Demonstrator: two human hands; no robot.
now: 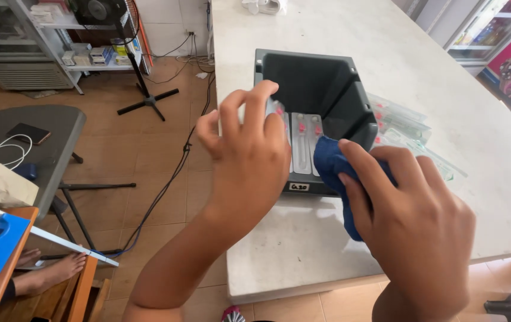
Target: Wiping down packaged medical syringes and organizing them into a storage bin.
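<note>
A dark grey plastic bin [327, 77] lies on a pale stone counter [446, 65], its open side facing me. Inside lie clear sealed packets with pink parts [305, 143]. My left hand [246, 161] grips one such clear packet [276, 107] at the bin's near left rim. My right hand [410, 209] holds a blue cloth [332, 164] pressed against the bin's near right edge.
More clear packets [404, 128] lie on the counter right of the bin. A grey folding table [35, 128] with a phone and white cable stands at left. A fan stand [148, 98] and cables are on the tiled floor. Someone's bare foot [59, 268] shows at lower left.
</note>
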